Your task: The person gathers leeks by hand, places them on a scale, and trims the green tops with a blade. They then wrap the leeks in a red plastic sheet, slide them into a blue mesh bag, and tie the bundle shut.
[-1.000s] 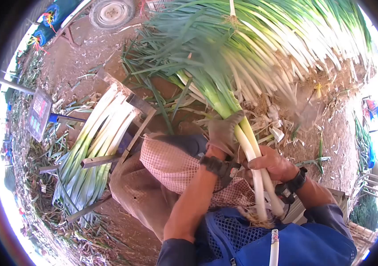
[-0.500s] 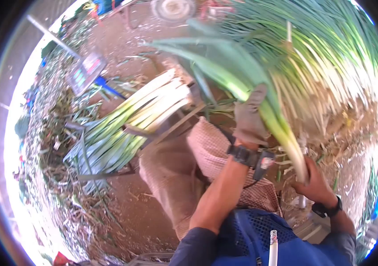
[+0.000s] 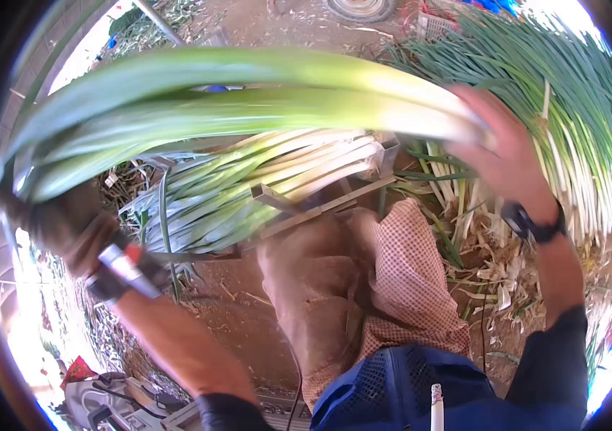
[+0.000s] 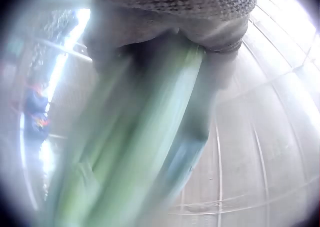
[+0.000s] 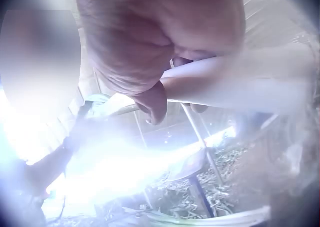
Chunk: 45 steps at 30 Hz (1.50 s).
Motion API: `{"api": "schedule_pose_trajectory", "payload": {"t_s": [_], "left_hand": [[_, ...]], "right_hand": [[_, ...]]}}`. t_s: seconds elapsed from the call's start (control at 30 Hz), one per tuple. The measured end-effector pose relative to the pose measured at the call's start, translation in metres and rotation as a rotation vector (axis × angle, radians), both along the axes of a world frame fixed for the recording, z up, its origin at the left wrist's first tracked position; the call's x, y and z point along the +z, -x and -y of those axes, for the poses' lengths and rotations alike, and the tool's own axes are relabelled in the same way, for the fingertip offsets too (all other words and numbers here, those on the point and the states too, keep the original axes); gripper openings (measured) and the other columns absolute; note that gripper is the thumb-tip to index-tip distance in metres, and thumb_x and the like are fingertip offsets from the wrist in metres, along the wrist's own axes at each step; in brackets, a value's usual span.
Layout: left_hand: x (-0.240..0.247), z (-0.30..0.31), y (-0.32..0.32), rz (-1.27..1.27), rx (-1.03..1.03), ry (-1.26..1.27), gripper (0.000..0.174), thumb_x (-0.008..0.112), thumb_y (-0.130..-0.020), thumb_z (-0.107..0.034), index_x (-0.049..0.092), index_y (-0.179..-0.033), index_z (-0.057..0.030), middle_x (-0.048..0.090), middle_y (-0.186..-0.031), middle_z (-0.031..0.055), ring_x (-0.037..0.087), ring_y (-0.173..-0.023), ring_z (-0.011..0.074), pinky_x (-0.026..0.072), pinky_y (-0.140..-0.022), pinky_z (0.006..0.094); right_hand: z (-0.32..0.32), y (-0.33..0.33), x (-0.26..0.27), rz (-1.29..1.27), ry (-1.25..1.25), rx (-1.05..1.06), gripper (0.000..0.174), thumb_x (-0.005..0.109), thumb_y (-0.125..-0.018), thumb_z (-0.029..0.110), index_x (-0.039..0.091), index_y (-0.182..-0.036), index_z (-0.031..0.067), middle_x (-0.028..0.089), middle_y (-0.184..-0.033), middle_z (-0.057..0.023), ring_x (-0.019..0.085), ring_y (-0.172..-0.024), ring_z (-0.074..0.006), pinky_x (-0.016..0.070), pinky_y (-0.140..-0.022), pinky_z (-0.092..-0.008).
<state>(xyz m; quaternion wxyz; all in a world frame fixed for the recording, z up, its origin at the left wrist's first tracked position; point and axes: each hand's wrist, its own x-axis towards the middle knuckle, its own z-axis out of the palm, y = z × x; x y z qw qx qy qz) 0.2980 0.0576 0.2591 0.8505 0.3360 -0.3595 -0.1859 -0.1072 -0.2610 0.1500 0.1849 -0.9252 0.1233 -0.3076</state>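
Note:
Two or so large green onions (image 3: 284, 82) stretch across the head view, blurred, over a metal rack. My gloved left hand (image 3: 69, 223) grips their leafy end at the far left; in the left wrist view green leaves (image 4: 145, 142) come out of the glove (image 4: 170, 17). At the white root end is my right hand (image 3: 503, 144). In the right wrist view its thumb (image 5: 155, 104) curls round the white stalks (image 5: 225, 82). Beneath the held ones, a layer of green onions (image 3: 277, 165) lies on the rack (image 3: 327, 205), white ends against its right end plate.
A big heap of green onions (image 3: 557, 122) covers the ground at right, with loose peelings (image 3: 503, 276) below it. A wheel (image 3: 360, 6) and a crate (image 3: 435, 27) stand at the back. Bottom left is a grey machine-like object (image 3: 105, 402). A cigarette (image 3: 436, 406) shows in front.
The green onions have swung from upright before my lap to lying crosswise over the rack. My left hand has moved far left along the leaves; my right hand has risen. The view has turned left.

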Motion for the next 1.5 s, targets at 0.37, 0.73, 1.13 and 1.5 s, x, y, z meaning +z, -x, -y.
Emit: {"api": "schedule_pose_trajectory", "payload": {"t_s": [0.37,0.73,1.13,1.5], "left_hand": [[-0.245,-0.084,-0.125,-0.781,0.570,-0.535,0.046,0.062,-0.096,-0.040,0.058,-0.126,-0.0049,0.064,-0.121,0.0172,0.059,-0.118,0.0322,0.0404,-0.111,0.0495],[-0.282,0.050,0.027,0.539,0.618,-1.205,0.021,0.071,-0.094,-0.016,0.073,-0.107,0.0001,0.071,-0.089,0.0070,0.064,-0.077,0.0152,0.0530,-0.069,0.0278],[-0.349,0.113,-0.004,1.143,0.841,-1.527,0.026,0.064,-0.092,-0.037,0.073,-0.087,-0.0130,0.069,-0.095,0.0086,0.061,-0.094,0.0331,0.0421,-0.091,0.0473],[-0.344,0.087,-0.014,1.043,0.832,-1.277,0.023,0.070,-0.087,-0.030,0.075,-0.096,-0.0093,0.071,-0.106,0.0090,0.063,-0.104,0.0334,0.0413,-0.101,0.0472]], "right_hand": [[0.042,-0.256,-0.187,-0.389,-0.048,0.229,0.052,0.065,-0.086,0.007,0.061,-0.136,0.0184,0.068,-0.099,-0.0184,0.066,-0.101,-0.0356,0.0515,-0.093,-0.0492],[0.044,-0.193,-0.252,-0.303,-0.249,0.150,0.053,0.085,-0.070,0.017,0.073,-0.121,0.0126,0.063,-0.114,-0.0104,0.056,-0.115,-0.0319,0.0412,-0.106,-0.0426],[0.034,-0.202,-0.276,-0.252,-0.319,0.147,0.041,0.090,-0.060,0.019,0.076,-0.099,0.0153,0.063,-0.113,-0.0033,0.054,-0.117,-0.0272,0.0337,-0.108,-0.0419],[0.041,-0.215,-0.303,-0.426,-0.255,0.031,0.036,0.090,-0.062,0.025,0.075,-0.093,0.0150,0.063,-0.110,-0.0015,0.055,-0.113,-0.0264,0.0331,-0.108,-0.0418]]}}
